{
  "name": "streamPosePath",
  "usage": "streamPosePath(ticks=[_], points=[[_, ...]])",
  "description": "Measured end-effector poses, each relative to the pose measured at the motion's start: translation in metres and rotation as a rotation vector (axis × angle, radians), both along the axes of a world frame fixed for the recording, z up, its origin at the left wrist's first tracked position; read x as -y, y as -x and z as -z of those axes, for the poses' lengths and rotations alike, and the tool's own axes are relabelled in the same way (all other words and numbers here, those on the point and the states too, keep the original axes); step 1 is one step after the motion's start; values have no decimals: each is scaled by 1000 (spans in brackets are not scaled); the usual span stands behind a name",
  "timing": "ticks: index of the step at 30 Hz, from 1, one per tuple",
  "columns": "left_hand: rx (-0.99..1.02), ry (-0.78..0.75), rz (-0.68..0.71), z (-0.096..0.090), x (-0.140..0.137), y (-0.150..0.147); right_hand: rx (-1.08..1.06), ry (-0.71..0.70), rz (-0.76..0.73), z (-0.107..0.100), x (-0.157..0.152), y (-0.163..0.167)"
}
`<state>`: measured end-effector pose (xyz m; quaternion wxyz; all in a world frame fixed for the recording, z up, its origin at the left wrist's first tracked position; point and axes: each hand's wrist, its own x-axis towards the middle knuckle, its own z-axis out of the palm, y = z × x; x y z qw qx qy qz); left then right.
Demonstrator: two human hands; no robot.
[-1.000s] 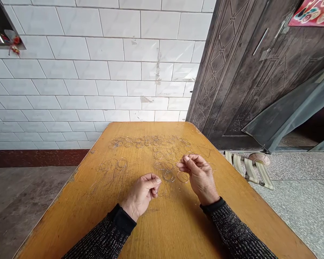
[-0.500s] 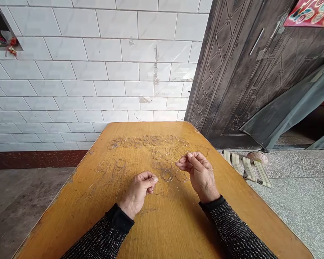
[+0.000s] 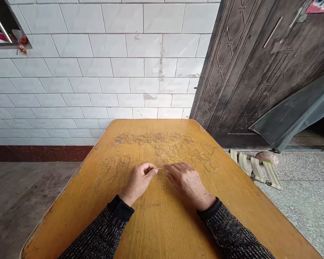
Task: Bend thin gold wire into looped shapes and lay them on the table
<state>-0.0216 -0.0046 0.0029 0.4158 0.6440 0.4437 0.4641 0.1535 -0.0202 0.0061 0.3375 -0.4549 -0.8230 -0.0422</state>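
Observation:
My left hand (image 3: pixel 140 180) is closed in a pinch on a thin wire (image 3: pixel 161 168) above the table. The short visible piece of this wire runs across to my right hand (image 3: pixel 185 180), which is palm down with its fingers together at the wire's other end; its fingertips are partly hidden. Just beyond my right hand lie several wire loops (image 3: pixel 196 158) in flower-like shapes. Left of my left hand lie wire coils (image 3: pixel 124 160) with long loose tails.
A row of looped wire shapes (image 3: pixel 153 138) crosses the far part of the wooden table (image 3: pixel 162 226). Behind it stands a white tiled wall (image 3: pixel 118 68). To the right are a dark carved door (image 3: pixel 240 79) and, on the floor, a striped strap seat (image 3: pixel 256 167).
My right hand has moved left and turned palm down, close to my left hand. My left hand has shifted slightly forward. The view has turned a little left.

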Motion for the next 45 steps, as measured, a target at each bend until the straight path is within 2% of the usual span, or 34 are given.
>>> streamPosePath(ticks=[3, 5, 7, 11, 15, 18, 25, 29, 35, 38, 40, 43, 45], points=[[83, 33, -40, 0, -3, 3, -112, 163, 4, 7, -1, 3], [173, 87, -68, -1, -3, 4, -346, 270, -31, 10, -1, 4], [266, 138, -76, -2, -2, 4, -637, 447, -116, 11, -2, 6], [428, 225, 5, 2, -1, 3, -1095, 808, -235, 9, -4, 13], [476, 295, 56, 9, -1, 1, -1325, 933, -313, 5, -1, 16], [401, 353, 81, 10, 2, -1, -1464, 998, -401, 3, 1, 18], [79, 438, 423, -3, 24, -12, -1656, 956, -452, 3, -3, 15], [-16, 478, 500, -2, 31, -21, -1660, 934, -463, 4, -3, 14], [-37, 419, 372, 5, 31, -25, -1541, 890, -427, 7, -4, 16], [-125, 339, 337, 6, 32, -23, -1451, 858, -373, 9, -5, 16], [-283, 202, 264, 5, 33, -20, -1388, 851, -343, 11, -5, 16], [-536, -114, 102, 4, 38, -14, -1318, 854, -315, 12, -4, 19], [-607, -242, 40, 4, 42, -11, -1291, 866, -309, 11, -3, 21]])
